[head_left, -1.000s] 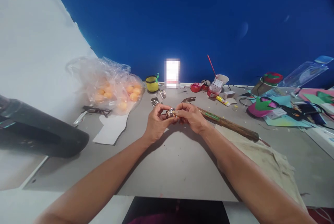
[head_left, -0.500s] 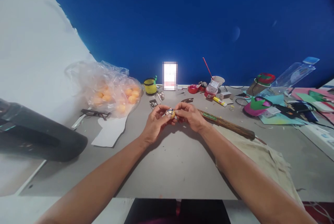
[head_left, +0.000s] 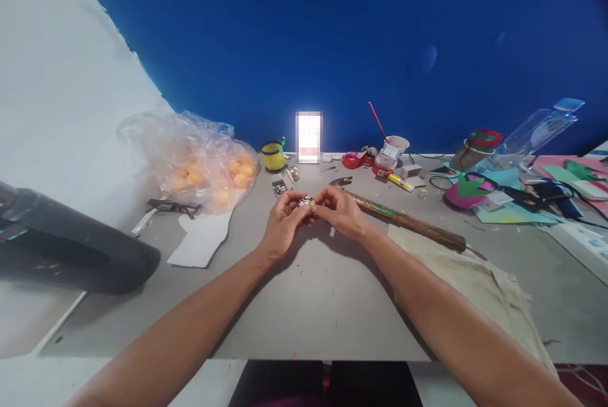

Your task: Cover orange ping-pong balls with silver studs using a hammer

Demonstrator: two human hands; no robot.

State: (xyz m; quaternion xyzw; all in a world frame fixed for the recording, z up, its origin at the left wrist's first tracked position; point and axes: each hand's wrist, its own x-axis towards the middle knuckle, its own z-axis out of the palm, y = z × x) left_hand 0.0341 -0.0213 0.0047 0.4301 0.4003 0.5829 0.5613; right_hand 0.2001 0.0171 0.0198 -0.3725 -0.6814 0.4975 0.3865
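One small rounded object (head_left: 306, 202), shiny, silvery, partly hidden

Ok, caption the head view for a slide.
Left hand and right hand hold a small shiny object over a grey table, with a claw hammer lying nearby.

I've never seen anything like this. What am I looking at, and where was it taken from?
There's no machine: a person works bare-handed, filmed by a camera worn on their head, looking forward and down. The left hand and right hand hold a small shiny thing between their fingers; it's too covered to identify. On the grey table, a hammer and a pale cloth lie to the right. To the left sits a clear plastic bag with round orange things inside.
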